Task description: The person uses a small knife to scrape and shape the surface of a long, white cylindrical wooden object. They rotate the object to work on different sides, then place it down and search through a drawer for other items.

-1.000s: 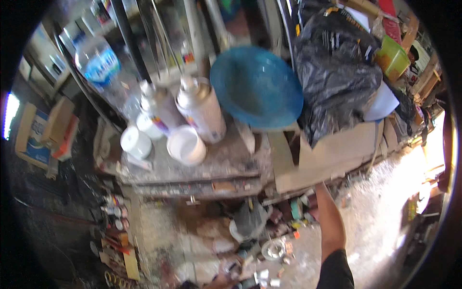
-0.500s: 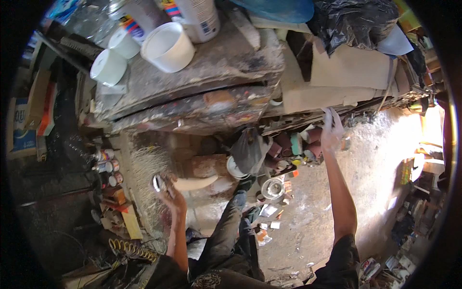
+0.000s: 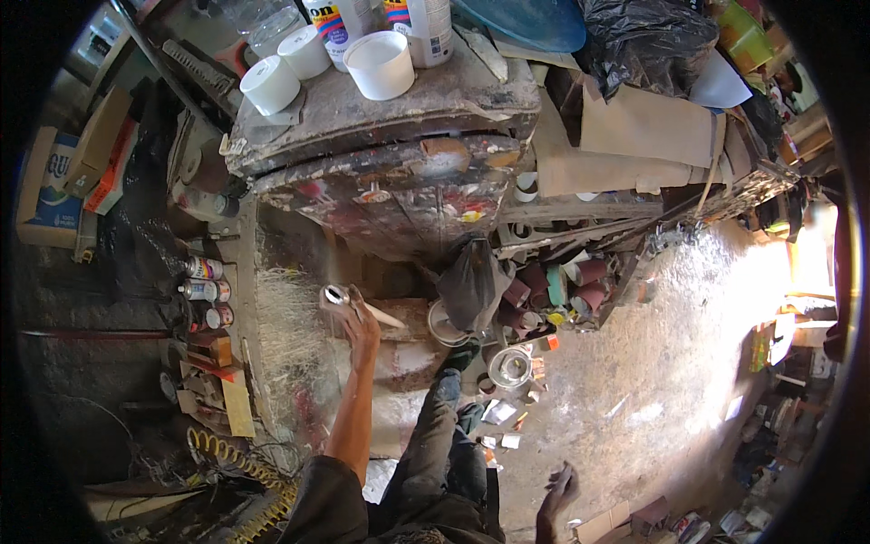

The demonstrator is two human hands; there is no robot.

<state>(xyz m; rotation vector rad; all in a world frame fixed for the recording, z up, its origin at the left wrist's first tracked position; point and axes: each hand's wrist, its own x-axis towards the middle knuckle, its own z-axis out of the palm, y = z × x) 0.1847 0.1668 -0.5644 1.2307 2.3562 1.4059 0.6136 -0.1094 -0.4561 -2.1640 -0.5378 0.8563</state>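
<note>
My left hand (image 3: 361,328) is stretched out low in front of me and grips a small shiny metal can (image 3: 337,296) just under the paint-stained worktable (image 3: 399,172). A pale stick-like piece (image 3: 385,316) lies right beside the hand. My right hand (image 3: 559,487) hangs down at my side near the lower edge, fingers loosely apart and holding nothing. My legs in dark trousers (image 3: 444,435) reach toward the floor between the two hands.
On the table stand white cups (image 3: 379,63) (image 3: 269,84) and spray cans (image 3: 422,23). A black bag (image 3: 473,281) hangs under it, beside stacked brown pots (image 3: 580,276). Spray cans (image 3: 201,290) lie at the left; a metal tin (image 3: 509,365) and scraps litter the concrete floor.
My view has tilted further down. My left hand has come in and lifted the metal can toward the table's underside. My right arm has dropped from the shelf to my side.
</note>
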